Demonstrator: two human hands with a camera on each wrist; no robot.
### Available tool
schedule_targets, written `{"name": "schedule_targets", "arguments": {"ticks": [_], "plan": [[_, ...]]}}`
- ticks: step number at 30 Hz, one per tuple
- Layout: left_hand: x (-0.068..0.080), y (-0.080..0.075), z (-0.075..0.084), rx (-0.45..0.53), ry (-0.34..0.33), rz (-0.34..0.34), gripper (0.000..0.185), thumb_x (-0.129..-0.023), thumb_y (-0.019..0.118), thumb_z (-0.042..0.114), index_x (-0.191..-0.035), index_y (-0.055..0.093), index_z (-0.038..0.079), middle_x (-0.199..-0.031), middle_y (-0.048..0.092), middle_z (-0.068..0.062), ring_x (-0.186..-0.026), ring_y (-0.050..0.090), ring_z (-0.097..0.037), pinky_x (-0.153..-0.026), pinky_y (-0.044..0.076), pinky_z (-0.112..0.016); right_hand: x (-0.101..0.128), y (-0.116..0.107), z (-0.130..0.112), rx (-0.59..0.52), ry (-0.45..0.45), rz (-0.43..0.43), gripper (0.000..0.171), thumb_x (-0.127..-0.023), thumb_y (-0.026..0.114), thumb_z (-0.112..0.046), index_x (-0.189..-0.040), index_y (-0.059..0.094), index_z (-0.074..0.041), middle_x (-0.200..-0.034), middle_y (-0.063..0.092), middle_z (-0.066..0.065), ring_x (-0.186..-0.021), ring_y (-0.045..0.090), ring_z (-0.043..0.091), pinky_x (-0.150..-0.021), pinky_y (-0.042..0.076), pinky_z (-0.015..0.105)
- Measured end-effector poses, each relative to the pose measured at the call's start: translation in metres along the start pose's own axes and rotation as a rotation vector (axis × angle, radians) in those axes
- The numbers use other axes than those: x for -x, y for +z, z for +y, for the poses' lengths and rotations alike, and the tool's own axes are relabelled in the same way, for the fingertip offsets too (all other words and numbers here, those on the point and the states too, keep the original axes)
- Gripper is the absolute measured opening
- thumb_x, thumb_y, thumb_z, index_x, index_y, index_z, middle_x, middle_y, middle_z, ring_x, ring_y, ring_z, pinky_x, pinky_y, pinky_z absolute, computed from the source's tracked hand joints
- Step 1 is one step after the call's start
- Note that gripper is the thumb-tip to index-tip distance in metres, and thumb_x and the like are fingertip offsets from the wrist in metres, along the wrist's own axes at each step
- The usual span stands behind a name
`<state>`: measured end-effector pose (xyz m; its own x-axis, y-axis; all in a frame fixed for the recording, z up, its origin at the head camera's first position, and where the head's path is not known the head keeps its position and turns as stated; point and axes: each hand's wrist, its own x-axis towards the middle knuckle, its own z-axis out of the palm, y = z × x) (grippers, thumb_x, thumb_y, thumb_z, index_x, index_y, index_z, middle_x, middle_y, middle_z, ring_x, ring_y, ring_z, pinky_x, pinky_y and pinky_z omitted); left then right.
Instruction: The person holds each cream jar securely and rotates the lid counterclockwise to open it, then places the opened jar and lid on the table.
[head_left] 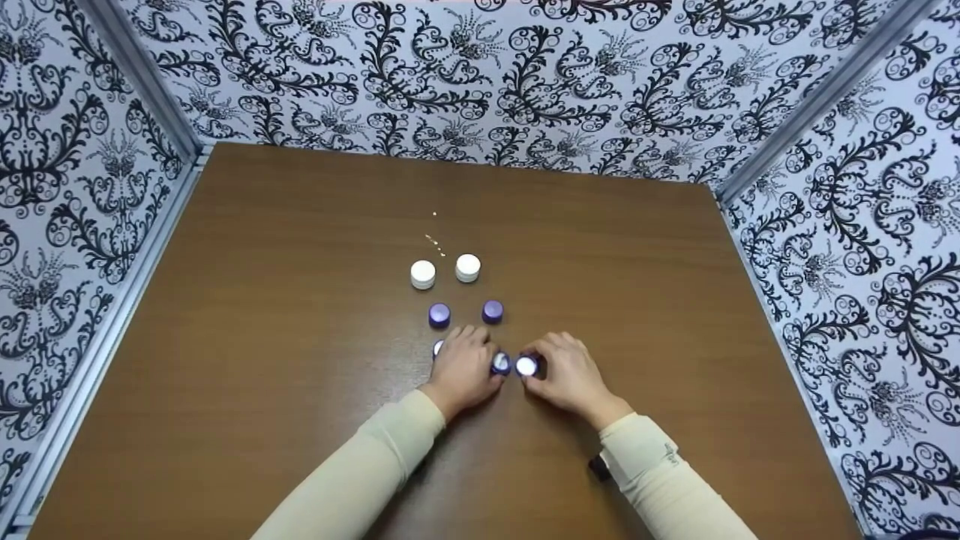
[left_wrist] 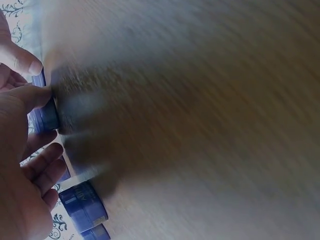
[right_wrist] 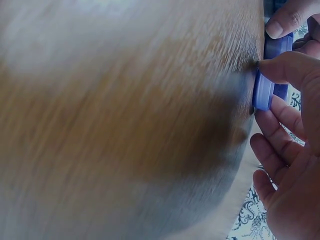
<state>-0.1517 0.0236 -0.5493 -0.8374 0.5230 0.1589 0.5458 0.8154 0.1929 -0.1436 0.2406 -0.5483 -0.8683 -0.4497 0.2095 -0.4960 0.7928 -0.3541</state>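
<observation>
My left hand holds a small purple cream jar between thumb and fingers, down on the wooden table. Its top faces up and shows a pale inside; the left wrist view shows the jar's dark purple side. Close to its right, my right hand pinches a shallow purple lid, white inner face up. The right wrist view shows the lid's thin edge between thumb and fingertips. Left of my left hand, a purple piece with a white top is partly hidden by the fingers.
Beyond the hands stand two purple-topped jars. Farther back are two white jars. Small bright specks lie behind them on the table. Patterned walls enclose the back and sides.
</observation>
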Motion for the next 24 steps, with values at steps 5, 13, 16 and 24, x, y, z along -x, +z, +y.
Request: {"name": "schedule_targets", "arguments": {"ticks": [5, 13, 16, 24], "plan": [[-0.001, -0.003, -0.002, 0.003, 0.033, -0.008, 0.041, -0.077, 0.072, 0.045, -0.099, 0.072, 0.011, -0.099, 0.059, -0.003, -0.099, 0.056, -0.025, -0.092, 0.041, -0.04, 0.0, 0.001, 0.001, 0.002, -0.001, 0.007, 0.032, -0.071, 0.08, -0.025, -0.101, 0.073, -0.013, -0.094, 0.065, -0.001, -0.09, 0.056, 0.024, -0.081, 0.044, 0.046], [-0.008, -0.011, -0.012, 0.024, 0.01, 0.076, 0.034, -0.076, 0.065, 0.041, -0.091, 0.07, 0.011, -0.099, 0.06, -0.005, -0.098, 0.056, -0.028, -0.093, 0.04, -0.041, 0.001, 0.002, 0.002, 0.01, -0.004, 0.007, 0.033, -0.072, 0.081, -0.026, -0.101, 0.073, -0.013, -0.095, 0.065, 0.0, -0.09, 0.056, 0.023, -0.08, 0.043, 0.045], [-0.014, -0.016, -0.015, 0.008, -0.039, 0.141, 0.025, -0.079, 0.066, 0.033, -0.089, 0.069, 0.01, -0.094, 0.06, -0.006, -0.095, 0.057, -0.028, -0.092, 0.042, -0.042, 0.0, 0.002, 0.002, 0.009, -0.004, 0.001, 0.033, -0.072, 0.081, -0.026, -0.101, 0.073, -0.013, -0.095, 0.065, 0.0, -0.09, 0.056, 0.024, -0.08, 0.043, 0.045], [-0.035, -0.02, -0.021, -0.048, -0.123, 0.146, 0.035, -0.079, 0.071, 0.029, -0.104, 0.066, 0.005, -0.1, 0.06, -0.01, -0.102, 0.058, -0.033, -0.098, 0.04, -0.043, 0.001, 0.003, 0.003, 0.023, -0.012, 0.014, 0.032, -0.073, 0.079, -0.027, -0.101, 0.072, -0.013, -0.095, 0.064, 0.001, -0.09, 0.055, 0.024, -0.079, 0.044, 0.045]]}}
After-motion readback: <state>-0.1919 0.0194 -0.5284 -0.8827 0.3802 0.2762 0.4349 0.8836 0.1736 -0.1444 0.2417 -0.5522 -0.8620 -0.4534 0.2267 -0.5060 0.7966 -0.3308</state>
